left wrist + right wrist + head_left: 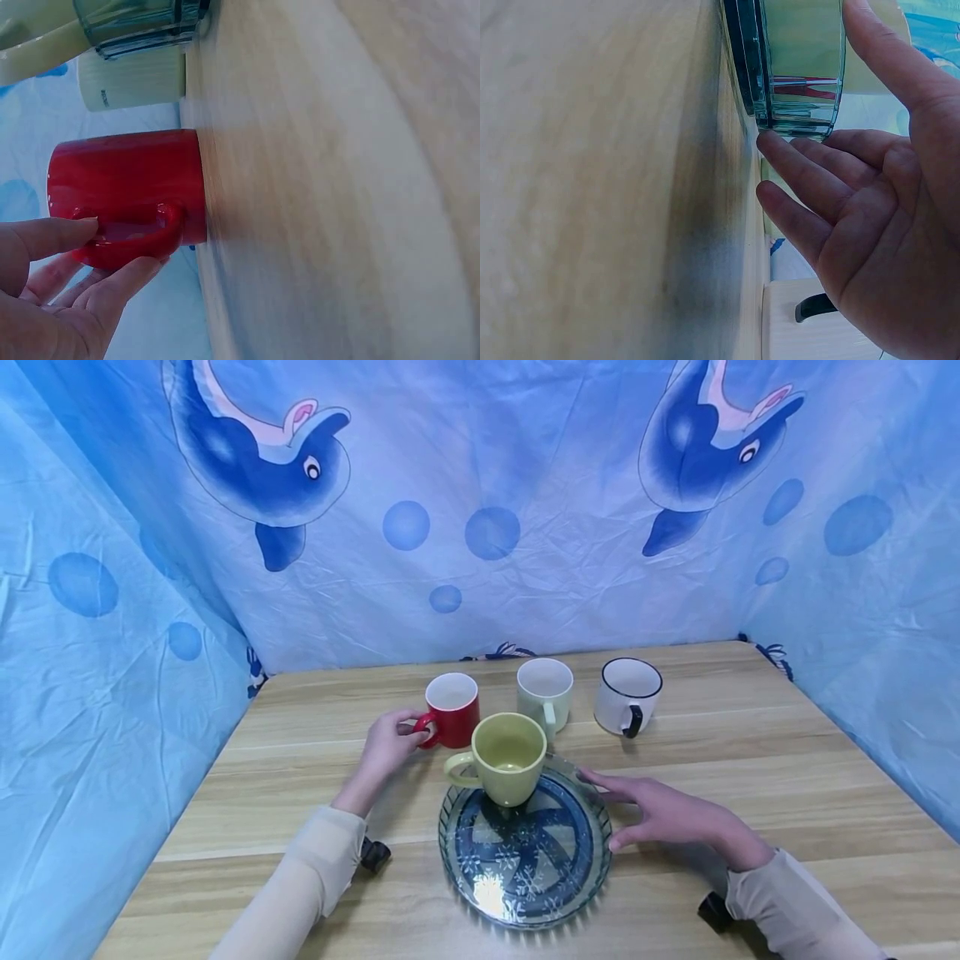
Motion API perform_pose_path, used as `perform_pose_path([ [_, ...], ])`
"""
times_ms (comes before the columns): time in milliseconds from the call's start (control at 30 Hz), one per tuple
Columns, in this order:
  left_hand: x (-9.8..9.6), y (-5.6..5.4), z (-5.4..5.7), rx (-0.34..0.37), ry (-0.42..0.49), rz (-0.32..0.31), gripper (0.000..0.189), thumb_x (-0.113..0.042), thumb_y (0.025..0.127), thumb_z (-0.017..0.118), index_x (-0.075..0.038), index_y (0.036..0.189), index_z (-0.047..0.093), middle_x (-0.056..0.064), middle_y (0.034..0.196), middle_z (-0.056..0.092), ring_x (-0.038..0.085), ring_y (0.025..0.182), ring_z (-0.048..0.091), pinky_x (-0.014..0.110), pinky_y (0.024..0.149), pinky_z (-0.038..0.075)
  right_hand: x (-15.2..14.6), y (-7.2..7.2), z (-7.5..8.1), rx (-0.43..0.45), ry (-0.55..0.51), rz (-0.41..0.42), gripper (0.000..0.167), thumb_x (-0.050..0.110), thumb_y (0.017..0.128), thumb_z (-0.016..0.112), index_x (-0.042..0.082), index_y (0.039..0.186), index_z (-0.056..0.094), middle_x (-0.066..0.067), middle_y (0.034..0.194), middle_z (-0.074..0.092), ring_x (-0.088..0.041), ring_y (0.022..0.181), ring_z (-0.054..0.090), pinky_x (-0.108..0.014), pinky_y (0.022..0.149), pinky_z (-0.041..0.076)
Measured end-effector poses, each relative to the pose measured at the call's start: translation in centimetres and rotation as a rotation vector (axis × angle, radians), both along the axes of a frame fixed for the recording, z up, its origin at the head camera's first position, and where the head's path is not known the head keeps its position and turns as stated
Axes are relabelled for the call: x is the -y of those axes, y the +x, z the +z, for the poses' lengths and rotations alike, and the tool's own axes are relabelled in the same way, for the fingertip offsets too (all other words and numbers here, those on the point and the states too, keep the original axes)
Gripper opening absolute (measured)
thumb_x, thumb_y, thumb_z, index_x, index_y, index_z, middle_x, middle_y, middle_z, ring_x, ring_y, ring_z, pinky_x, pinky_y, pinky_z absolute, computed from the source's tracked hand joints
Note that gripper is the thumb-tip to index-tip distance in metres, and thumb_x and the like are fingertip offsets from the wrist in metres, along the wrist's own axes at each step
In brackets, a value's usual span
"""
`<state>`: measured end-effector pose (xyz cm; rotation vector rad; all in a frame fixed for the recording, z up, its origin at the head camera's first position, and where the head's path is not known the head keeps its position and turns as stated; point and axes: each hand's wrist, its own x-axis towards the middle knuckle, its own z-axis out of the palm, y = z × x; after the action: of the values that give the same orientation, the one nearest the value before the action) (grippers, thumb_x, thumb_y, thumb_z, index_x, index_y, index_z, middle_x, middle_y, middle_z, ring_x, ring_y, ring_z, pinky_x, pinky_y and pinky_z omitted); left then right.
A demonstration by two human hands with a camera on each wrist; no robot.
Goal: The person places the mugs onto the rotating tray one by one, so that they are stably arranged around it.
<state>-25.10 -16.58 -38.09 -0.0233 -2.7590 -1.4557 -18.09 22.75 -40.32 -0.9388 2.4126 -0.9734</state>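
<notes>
My left hand (388, 743) pinches the handle of a red mug (456, 720) with a white inside. In the left wrist view the thumb lies at one end of the handle and the fingers curve about its outer side. The mug stands upright on the table. A yellow-green mug (510, 760) sits on the far part of a round glass dish (525, 917) with a snowflake pattern, its handle pointing left. At the dish's right rim is my right hand (667, 810), its fingers spread and mostly straight, the fingertips right at the glass wall (802, 124).
Behind the dish a pale green mug (542, 693) stands upright. To its right is a white mug (622, 697) with a dark rim and black handle. The wooden table (300, 760) ends at a blue dolphin-print curtain (480, 460) at the back and sides.
</notes>
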Motion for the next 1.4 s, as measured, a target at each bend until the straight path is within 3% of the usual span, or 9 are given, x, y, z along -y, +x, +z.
perform_pose_path([
  [233, 0.6, 0.1, 0.1, -0.005, 0.042, 0.017, 0.029, -0.002, 0.089, 0.065, 0.004, 0.117, 0.065, 0.027, 0.115, 0.067, 0.037, 0.108, 0.066, 0.034, 0.079, 0.060, -0.1, 0.0, -0.1, 0.019, 0.006, -0.021, 0.096, 0.041, 0.080, 0.074, 0.011, 0.154, 0.021, -0.013, 0.158, 0.029, -0.031, 0.134, 0.047, -0.056, 0.112, 0.029],
  [633, 0.9, 0.4, 0.5, -0.008, 0.097, 0.058, 0.030, -0.006, 0.091, 0.066, 0.003, 0.120, 0.065, 0.025, 0.119, 0.066, 0.035, 0.113, 0.064, 0.040, 0.091, 0.057, 0.2, 0.0, 0.1, 0.026, 0.011, 0.001, 0.092, 0.039, 0.084, 0.071, 0.010, 0.155, 0.019, -0.018, 0.157, 0.029, -0.036, 0.134, 0.047, -0.059, 0.110, 0.030],
  [867, 0.7, 0.9, 0.9, -0.059, 0.115, 0.062, 0.025, -0.009, 0.089, 0.069, 0.000, 0.112, 0.069, 0.022, 0.112, 0.070, 0.030, 0.105, 0.068, 0.036, 0.083, 0.059, 0.2, 0.0, 0.0, 0.011, 0.006, 0.004, 0.093, 0.039, 0.083, 0.071, 0.009, 0.154, 0.020, -0.018, 0.157, 0.029, -0.036, 0.133, 0.048, -0.059, 0.110, 0.029],
  [1233, 1.3, 0.8, 0.7, -0.016, 0.128, 0.098, 0.029, -0.010, 0.091, 0.066, -0.001, 0.118, 0.067, 0.022, 0.118, 0.068, 0.031, 0.109, 0.066, 0.036, 0.085, 0.059, 0.1, -0.1, 0.0, 0.036, 0.011, -0.029, 0.095, 0.039, 0.081, 0.074, 0.011, 0.154, 0.021, -0.015, 0.158, 0.028, -0.033, 0.134, 0.047, -0.058, 0.113, 0.027],
  [1400, 1.7, 0.8, 0.4, -0.025, 0.160, 0.112, 0.028, -0.007, 0.090, 0.067, 0.001, 0.117, 0.067, 0.022, 0.115, 0.069, 0.022, 0.101, 0.068, 0.029, 0.079, 0.060, 0.1, -0.1, 0.1, 0.047, 0.017, -0.039, 0.095, 0.039, 0.081, 0.074, 0.012, 0.155, 0.020, -0.013, 0.158, 0.028, -0.032, 0.135, 0.047, -0.058, 0.113, 0.027],
])
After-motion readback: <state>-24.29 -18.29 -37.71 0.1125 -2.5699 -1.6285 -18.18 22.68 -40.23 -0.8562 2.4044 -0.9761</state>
